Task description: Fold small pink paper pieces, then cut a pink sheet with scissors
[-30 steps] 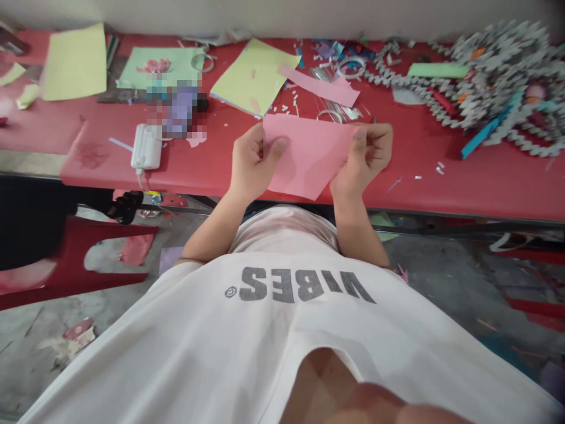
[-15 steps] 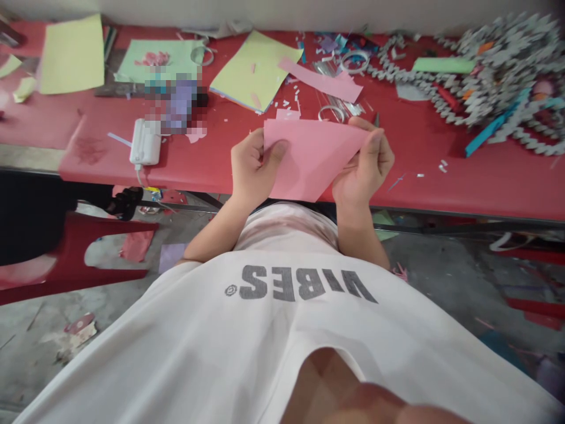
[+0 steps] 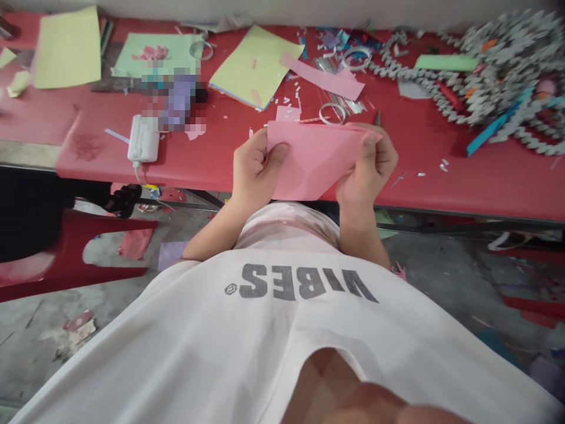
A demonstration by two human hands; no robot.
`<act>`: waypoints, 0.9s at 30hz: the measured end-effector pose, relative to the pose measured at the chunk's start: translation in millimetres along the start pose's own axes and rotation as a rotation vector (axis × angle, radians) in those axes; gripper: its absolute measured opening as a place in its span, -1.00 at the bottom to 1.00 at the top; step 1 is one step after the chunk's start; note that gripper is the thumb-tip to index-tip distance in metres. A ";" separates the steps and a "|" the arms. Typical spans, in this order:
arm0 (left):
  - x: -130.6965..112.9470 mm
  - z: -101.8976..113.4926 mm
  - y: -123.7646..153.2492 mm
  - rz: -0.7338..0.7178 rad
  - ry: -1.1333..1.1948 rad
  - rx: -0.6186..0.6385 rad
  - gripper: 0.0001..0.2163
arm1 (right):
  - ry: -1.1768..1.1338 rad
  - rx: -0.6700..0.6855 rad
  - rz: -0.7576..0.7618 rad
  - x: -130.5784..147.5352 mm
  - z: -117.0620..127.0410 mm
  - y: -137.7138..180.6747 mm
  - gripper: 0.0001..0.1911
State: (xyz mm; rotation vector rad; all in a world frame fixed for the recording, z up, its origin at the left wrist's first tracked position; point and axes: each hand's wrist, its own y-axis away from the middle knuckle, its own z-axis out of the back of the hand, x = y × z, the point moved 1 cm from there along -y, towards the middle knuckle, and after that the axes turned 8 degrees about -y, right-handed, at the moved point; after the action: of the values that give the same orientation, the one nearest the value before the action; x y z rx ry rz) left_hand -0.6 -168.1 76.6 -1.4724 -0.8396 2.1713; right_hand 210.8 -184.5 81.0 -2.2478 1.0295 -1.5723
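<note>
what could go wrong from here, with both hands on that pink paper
The pink paper is gripped by the left hand and right hand, so an uneven pull might crease or tear it. A grey pointed tip shows just behind the right hand; fingers could knock it. The white box's cable runs toward the table's front edge, so a snag might drag the box.
</note>
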 end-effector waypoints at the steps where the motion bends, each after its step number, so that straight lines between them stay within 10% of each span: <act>1: 2.0 -0.7 0.3 -0.003 -0.001 -0.005 -0.38 | -0.017 0.022 0.028 -1.6 1.3 -0.5 -0.72; 27: -13.4 -1.4 2.4 0.039 -0.058 -0.117 -0.43 | 0.130 0.098 0.090 -16.3 11.7 4.9 -0.49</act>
State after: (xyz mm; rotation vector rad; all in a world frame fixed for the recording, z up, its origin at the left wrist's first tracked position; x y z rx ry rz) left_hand 5.8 -177.7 83.9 -1.4989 -0.9803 2.2371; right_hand 216.1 -180.0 61.6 -2.0299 1.0464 -1.7108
